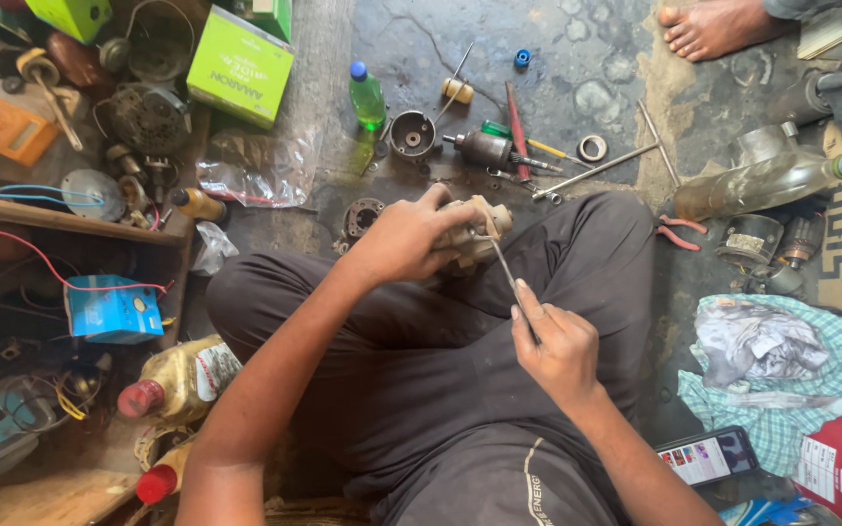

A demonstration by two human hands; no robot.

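Right now the left hand (pixel 403 239) is wrapped around a small, grimy motor part (pixel 470 232), holding it up over the lap, just ahead of the right hand (pixel 559 343). That right hand pinches a thin metal rod (pixel 505 270) between fingers and thumb. The rod's long axis slants up and away from the right hand toward the left, and its far tip meets the part at the side facing the right hand. Beyond both hands, a T-handled wrench (pixel 608 166) lies on the floor.

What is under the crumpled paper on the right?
A green checked cloth lies under the crumpled paper, spread on the floor. What lies beneath the cloth is covered.
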